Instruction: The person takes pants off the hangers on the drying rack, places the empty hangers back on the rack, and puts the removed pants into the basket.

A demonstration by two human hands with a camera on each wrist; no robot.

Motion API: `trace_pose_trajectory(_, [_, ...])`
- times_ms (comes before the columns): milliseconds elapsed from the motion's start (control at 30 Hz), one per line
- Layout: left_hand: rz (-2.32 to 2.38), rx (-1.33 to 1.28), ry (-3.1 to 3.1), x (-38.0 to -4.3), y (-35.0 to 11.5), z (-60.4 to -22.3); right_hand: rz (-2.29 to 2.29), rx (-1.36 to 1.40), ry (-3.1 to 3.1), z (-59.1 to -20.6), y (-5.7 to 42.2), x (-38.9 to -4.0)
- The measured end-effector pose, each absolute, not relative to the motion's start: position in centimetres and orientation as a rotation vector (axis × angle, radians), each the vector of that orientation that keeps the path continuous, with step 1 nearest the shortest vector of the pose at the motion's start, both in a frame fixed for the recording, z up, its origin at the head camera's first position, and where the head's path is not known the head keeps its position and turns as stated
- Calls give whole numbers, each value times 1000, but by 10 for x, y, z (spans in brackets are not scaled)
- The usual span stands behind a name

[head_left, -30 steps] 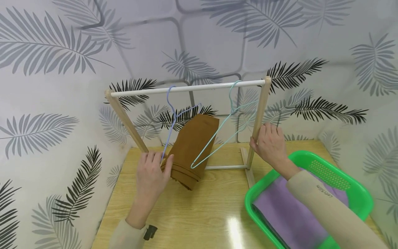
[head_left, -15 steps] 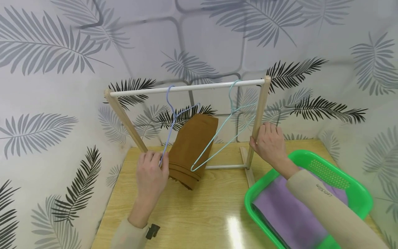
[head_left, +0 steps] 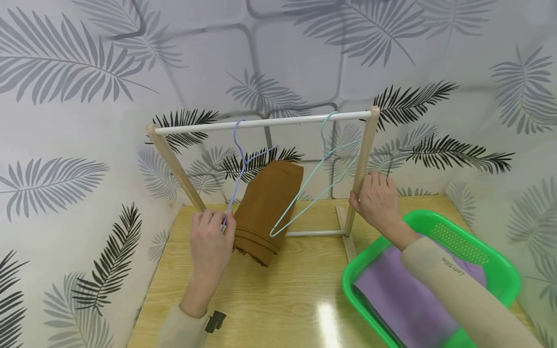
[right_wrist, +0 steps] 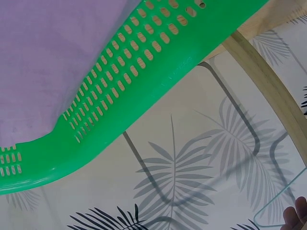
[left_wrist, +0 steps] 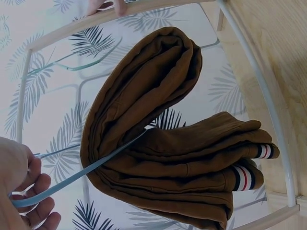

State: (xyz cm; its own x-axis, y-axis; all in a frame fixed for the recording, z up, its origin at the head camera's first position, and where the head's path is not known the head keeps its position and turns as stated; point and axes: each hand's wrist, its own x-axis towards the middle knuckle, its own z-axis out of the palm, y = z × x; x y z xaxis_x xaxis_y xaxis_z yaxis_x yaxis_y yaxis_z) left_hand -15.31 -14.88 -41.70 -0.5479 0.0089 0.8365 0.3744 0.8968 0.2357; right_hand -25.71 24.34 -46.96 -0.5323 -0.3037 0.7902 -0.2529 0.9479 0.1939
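Note:
In the head view my left hand (head_left: 212,241) holds the near end of a blue-violet hanger (head_left: 241,176), hooked on the white rail of a small clothes rack (head_left: 278,123). A folded brown garment (left_wrist: 144,96) drapes over the hanger's lower bar; striped bands show on its edges in the left wrist view. My fingers (left_wrist: 38,196) curl round the hanger beside the cloth. To the right, my right hand (head_left: 378,199) grips the rack's wooden post (head_left: 366,150); only its fingertips (right_wrist: 292,218) show in the right wrist view.
A mint-green hanger (head_left: 319,166) hangs on the rail near the right post. Folded purple cloth (head_left: 391,285) lies in a green basket (head_left: 506,285) at the right, below my right forearm. The rack stands on a wooden table (head_left: 270,299) against a leaf-patterned wall (head_left: 291,53).
My left thumb has moved slightly left, off the brown garment's edge and onto the hanger's end. The hanger has shifted slightly with it. My right hand stays on the post.

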Motion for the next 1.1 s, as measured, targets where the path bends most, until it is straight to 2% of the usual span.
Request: trace_pose_trajectory(1100, [-478,-294,-2099,-150,-150,-406,-85,368,-2170,-471,244,-257])
